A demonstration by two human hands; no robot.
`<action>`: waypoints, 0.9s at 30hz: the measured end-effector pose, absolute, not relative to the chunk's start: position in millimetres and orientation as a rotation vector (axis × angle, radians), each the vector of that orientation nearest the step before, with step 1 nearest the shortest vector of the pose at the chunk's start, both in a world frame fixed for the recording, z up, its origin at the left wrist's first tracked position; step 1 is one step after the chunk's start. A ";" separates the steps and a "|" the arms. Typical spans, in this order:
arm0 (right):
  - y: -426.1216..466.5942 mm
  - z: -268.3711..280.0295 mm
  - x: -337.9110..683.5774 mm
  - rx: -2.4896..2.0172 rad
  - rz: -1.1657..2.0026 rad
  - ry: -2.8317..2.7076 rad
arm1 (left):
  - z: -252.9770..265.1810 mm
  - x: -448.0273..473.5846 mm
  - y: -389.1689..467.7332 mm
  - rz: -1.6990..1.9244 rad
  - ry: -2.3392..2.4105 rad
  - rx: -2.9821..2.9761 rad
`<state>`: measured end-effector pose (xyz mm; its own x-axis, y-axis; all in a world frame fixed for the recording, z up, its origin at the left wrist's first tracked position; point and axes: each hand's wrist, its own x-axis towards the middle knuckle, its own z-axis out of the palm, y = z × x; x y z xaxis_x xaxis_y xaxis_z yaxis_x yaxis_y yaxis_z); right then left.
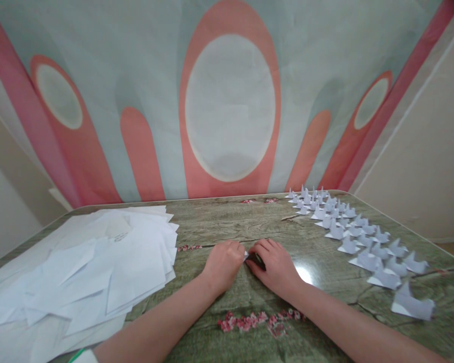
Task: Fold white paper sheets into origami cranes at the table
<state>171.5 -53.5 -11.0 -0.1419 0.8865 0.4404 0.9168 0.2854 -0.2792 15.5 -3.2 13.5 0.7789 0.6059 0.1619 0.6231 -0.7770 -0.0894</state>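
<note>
Near the middle of the table, my left hand [226, 262] is closed with its fingers curled round a small folded paper [245, 256]. Only a white tip of that paper shows; the fingers hide the rest. From the other side my right hand [275, 264] meets it, thumb and fingertips curved in a pinch at the paper's edge. To the right stand several rows of white folded paper birds [412, 304], with pointed tails and raised necks. On the left lies a large spread heap of white paper sheets [139, 257], loosely overlapping.
The wood-patterned table [212, 222] carries printed pink flowers [245, 321] near its front. Light glares off its surface beside my right wrist. Behind the far edge hangs a backdrop [230, 186] with pink arches and ovals. The paper birds run along the right edge.
</note>
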 end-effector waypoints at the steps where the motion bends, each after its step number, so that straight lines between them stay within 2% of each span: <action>1: -53.5 -10.8 171.6 -1.603 -0.069 -2.043 | 13.2 14.9 -2.3 -0.195 -0.982 -2.831; 19: -54.4 -11.0 170.3 -1.541 -0.008 -2.060 | 10.1 15.3 0.5 -0.334 -1.004 -2.988; 27: -48.7 -13.4 185.9 -1.499 0.300 -1.883 | 2.1 12.3 4.4 -0.525 -1.158 -3.125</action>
<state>185.9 -48.7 -13.4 -0.0842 0.9231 0.3752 0.7607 0.3028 -0.5741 12.3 4.4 2.1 0.7197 0.6632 0.2056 0.5916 -0.7407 0.3183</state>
